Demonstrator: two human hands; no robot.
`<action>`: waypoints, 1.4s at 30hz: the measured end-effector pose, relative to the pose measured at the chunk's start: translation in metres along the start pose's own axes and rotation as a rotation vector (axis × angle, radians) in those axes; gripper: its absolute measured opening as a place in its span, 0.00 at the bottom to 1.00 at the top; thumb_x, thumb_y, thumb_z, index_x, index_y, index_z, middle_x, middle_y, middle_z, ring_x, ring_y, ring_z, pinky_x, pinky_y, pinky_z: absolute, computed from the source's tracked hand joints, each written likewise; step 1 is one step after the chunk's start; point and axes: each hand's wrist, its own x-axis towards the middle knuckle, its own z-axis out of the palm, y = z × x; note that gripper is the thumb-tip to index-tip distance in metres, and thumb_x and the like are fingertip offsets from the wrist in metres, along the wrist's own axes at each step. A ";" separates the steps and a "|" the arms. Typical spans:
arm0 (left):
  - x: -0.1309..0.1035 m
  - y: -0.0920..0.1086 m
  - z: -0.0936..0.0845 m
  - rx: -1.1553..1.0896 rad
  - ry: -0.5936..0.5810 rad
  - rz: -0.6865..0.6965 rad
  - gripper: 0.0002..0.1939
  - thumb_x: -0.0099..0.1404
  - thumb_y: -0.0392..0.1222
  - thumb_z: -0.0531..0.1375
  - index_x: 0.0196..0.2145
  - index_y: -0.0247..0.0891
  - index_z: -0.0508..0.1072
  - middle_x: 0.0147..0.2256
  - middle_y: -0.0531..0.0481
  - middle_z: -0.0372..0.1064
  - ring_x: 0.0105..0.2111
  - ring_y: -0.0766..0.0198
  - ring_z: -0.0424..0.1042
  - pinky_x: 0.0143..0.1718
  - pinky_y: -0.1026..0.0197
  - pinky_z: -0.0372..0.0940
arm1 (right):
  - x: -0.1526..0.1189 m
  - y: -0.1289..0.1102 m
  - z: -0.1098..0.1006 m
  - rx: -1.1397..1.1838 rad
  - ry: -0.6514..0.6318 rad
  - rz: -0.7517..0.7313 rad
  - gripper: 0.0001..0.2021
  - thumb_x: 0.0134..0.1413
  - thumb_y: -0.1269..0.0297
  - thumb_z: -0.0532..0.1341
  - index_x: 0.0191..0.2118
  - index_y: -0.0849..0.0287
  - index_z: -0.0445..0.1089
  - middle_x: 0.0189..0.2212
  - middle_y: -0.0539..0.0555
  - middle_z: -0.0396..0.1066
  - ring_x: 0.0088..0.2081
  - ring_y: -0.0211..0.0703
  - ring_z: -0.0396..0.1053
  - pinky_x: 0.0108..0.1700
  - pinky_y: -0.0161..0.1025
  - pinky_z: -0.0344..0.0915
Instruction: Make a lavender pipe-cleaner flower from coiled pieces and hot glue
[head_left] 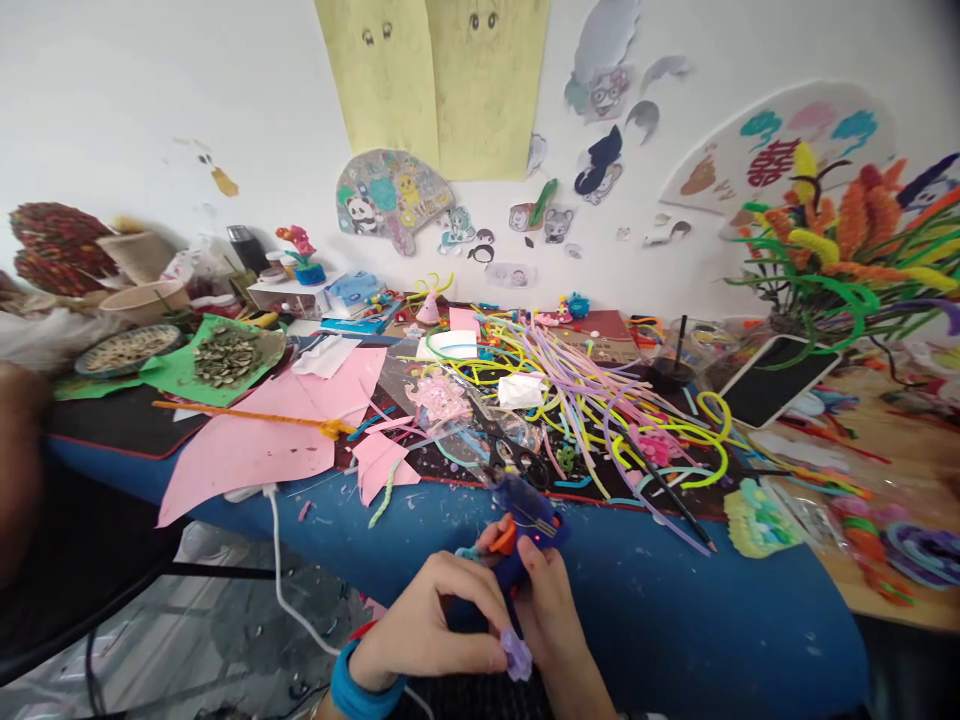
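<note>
Near the front edge of the table, my right hand (551, 600) is wrapped around a dark blue glue gun (532, 510) with an orange trigger. A small red light glows on its body, and its nozzle points away to the upper left. Lower down, my left hand (442, 620), with a blue band on the wrist, pinches a small fuzzy purple piece (516, 654) between thumb and fingertip. Something teal (469, 553) shows just behind my left hand; its kind is unclear. Black-handled scissors (517, 450) lie on the mat beyond the gun.
Many pastel and yellow pipe cleaners (577, 380) spread over the table. Pink paper sheets (255, 450) lie left. A black pencil (679, 505) and a phone (780, 380) are right. A white cable (281, 570) hangs down. Another person's blurred arm (19, 460) shows far left.
</note>
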 end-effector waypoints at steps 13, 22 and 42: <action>-0.008 0.018 -0.037 0.133 0.529 0.048 0.04 0.61 0.43 0.68 0.31 0.42 0.83 0.18 0.51 0.74 0.32 0.58 0.73 0.47 0.54 0.66 | -0.016 -0.010 -0.020 -0.209 -0.120 -0.232 0.27 0.58 0.37 0.57 0.30 0.59 0.76 0.13 0.45 0.57 0.14 0.31 0.51 0.21 0.34 0.49; -0.010 0.019 -0.033 0.172 0.515 0.066 0.05 0.62 0.42 0.68 0.30 0.42 0.82 0.18 0.51 0.74 0.32 0.57 0.72 0.48 0.51 0.66 | -0.020 -0.009 -0.029 -0.340 -0.140 -0.282 0.24 0.63 0.43 0.55 0.31 0.59 0.75 0.24 0.52 0.70 0.15 0.31 0.58 0.22 0.36 0.57; -0.007 0.022 -0.030 0.131 0.497 0.093 0.08 0.63 0.44 0.67 0.29 0.38 0.81 0.17 0.50 0.72 0.28 0.58 0.71 0.45 0.50 0.67 | -0.020 -0.013 -0.027 -0.374 -0.149 -0.231 0.22 0.63 0.46 0.56 0.30 0.60 0.74 0.27 0.57 0.76 0.14 0.32 0.58 0.19 0.36 0.58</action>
